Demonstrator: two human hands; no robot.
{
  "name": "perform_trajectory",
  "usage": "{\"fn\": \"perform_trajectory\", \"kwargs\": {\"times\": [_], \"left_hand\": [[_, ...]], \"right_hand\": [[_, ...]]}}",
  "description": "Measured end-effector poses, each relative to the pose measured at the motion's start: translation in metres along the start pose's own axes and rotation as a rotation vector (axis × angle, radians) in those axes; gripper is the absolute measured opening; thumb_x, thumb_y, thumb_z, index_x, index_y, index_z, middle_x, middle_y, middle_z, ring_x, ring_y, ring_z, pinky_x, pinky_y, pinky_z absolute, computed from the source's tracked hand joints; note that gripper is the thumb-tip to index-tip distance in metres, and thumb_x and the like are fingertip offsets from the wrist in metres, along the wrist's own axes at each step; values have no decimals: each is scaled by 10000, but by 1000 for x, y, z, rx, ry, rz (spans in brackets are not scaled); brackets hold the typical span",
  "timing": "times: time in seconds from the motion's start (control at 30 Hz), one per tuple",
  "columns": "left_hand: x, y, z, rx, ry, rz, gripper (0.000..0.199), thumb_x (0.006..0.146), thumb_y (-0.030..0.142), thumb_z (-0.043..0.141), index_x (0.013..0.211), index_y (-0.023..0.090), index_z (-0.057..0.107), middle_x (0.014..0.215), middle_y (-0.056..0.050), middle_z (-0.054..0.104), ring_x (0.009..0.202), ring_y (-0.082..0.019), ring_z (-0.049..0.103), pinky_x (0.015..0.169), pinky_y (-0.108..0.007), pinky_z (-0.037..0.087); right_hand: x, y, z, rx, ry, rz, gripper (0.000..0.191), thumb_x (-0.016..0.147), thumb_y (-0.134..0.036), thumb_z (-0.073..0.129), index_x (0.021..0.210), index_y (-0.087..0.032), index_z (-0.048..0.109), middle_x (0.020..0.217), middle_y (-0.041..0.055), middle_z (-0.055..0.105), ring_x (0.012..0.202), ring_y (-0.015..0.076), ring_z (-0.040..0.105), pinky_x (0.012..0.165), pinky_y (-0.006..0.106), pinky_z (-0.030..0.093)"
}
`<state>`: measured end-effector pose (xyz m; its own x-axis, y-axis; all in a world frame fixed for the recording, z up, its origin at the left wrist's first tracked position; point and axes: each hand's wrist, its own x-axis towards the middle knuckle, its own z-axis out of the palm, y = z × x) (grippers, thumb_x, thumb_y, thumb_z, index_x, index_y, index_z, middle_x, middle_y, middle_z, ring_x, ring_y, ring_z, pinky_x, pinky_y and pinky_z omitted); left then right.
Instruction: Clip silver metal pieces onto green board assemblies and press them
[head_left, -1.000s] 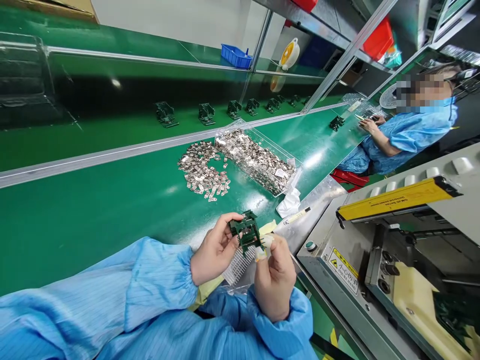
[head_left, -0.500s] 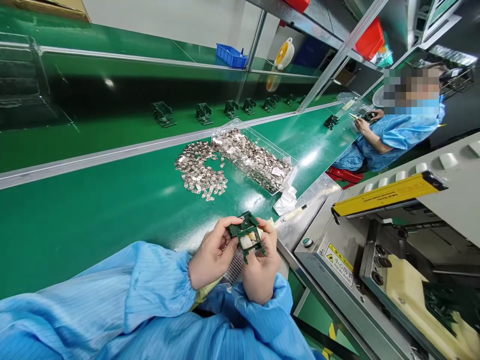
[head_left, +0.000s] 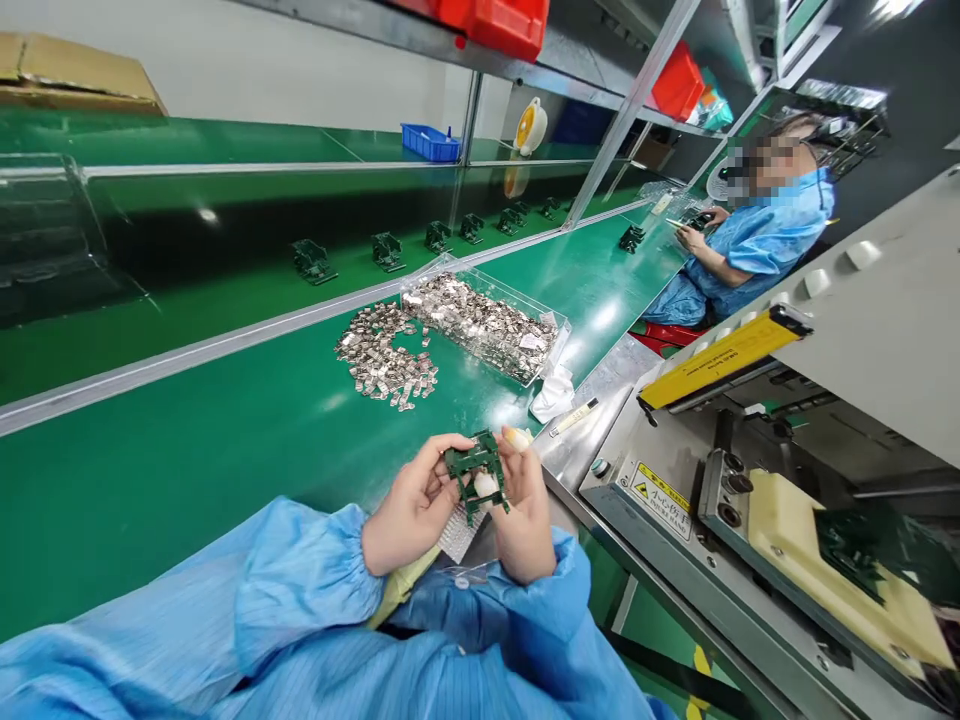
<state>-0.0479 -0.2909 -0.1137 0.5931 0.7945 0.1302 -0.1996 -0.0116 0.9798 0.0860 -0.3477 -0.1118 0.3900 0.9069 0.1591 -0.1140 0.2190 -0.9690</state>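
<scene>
A small dark green plastic frame [head_left: 472,458] with open gaps is held up in front of my body, above the bench edge. My left hand [head_left: 409,510] pinches its left side between thumb and fingers. On the other side, my right hand [head_left: 529,515] grips the frame, its thumb in a white finger cot showing through the gap. The right index fingertip, also in a cot, sticks up beside the top corner. Beyond my hands lies a curved pile of small metal pieces [head_left: 367,360], beside a clear plastic tray [head_left: 523,378] full of similar pieces.
A white crumpled tissue [head_left: 555,393] and a pale pen-like tool [head_left: 574,417] lie near the metal bench edge. At right stands a press machine [head_left: 660,505] with a yellow bar [head_left: 724,358]. Several green frames [head_left: 388,251] line the back ledge. A co-worker [head_left: 772,230] sits farther along.
The camera view has turned, so the bench and machine appear farther left. The green frame has tilted in my hands, and my right index finger has lifted from its side.
</scene>
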Motion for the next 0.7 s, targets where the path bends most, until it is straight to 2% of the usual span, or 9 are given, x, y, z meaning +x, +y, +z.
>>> {"fn": "perform_trajectory", "kwargs": {"times": [0.1, 0.2, 0.27, 0.37, 0.43, 0.47, 0.57, 0.63, 0.7], "left_hand": [[2, 16, 4, 40, -64, -101, 358, 927, 319, 554, 1246, 208, 436, 968, -54, 636, 818, -158, 643, 736, -261, 540], [8, 38, 16, 213, -225, -150, 375, 923, 326, 551, 1267, 208, 461, 960, -54, 651, 794, -165, 648, 683, -253, 537], [21, 55, 28, 269, -467, -165, 415, 930, 316, 539, 1324, 224, 449, 937, -45, 665, 751, -162, 658, 654, -254, 542], [60, 77, 59, 341, -958, -122, 639, 877, 290, 637, 1455, 260, 366, 1001, -52, 701, 845, -189, 700, 726, -279, 567], [92, 84, 96, 434, -1092, 45, 709, 828, 292, 703, 1460, 244, 388, 1160, -91, 693, 1032, -229, 685, 863, -324, 557], [106, 84, 120, 476, -1067, 157, 690, 819, 302, 712, 1440, 217, 422, 1257, -120, 660, 1133, -250, 648, 945, -355, 530], [136, 71, 205, 547, -838, 430, 694, 805, 324, 719, 1403, 95, 451, 1444, -213, 512, 1339, -311, 490, 1120, -435, 397], [146, 58, 261, 552, -781, 443, 863, 745, 365, 771, 1443, 40, 383, 1485, -255, 445, 1389, -354, 421, 1147, -465, 359], [152, 49, 305, 521, -777, 347, 959, 687, 404, 807, 1454, 38, 363, 1432, -262, 499, 1338, -389, 475, 1099, -493, 407]], "right_hand": [[-6, -17, -28, -212, -200, -99, 752, 816, -223, 742, 1463, -330, 375, 1528, 74, 412, 1382, 266, 416, 1083, 424, 417], [-22, -34, -54, -343, -221, -203, 820, 767, -190, 795, 1471, -331, 399, 1514, 69, 436, 1397, 288, 398, 1146, 455, 350], [-35, -46, -74, -339, -125, -220, 779, 728, -213, 838, 1413, -310, 480, 1414, 83, 538, 1295, 288, 513, 1108, 448, 409], [-60, -69, -120, -307, 63, -205, 730, 670, -274, 883, 1323, -278, 557, 1283, 100, 623, 1118, 280, 633, 956, 425, 539], [-80, -87, -160, -356, 312, -265, 705, 635, -281, 898, 1268, -257, 587, 1225, 99, 651, 1048, 271, 665, 861, 398, 584], [-89, -96, -181, -395, 499, -331, 691, 622, -277, 900, 1242, -249, 597, 1201, 90, 659, 1035, 265, 669, 849, 392, 588], [-114, -115, -242, -439, 1065, -544, 644, 624, -298, 877, 1200, -247, 594, 1205, 47, 648, 1092, 256, 644, 980, 471, 522], [-122, -122, -274, -463, 1235, -569, 644, 612, -331, 864, 1187, -236, 589, 1216, 57, 640, 1133, 278, 625, 1048, 545, 453], [-125, -128, -297, -525, 1243, -519, 671, 599, -352, 859, 1198, -215, 589, 1229, 90, 634, 1179, 306, 598, 1071, 579, 414]]}}
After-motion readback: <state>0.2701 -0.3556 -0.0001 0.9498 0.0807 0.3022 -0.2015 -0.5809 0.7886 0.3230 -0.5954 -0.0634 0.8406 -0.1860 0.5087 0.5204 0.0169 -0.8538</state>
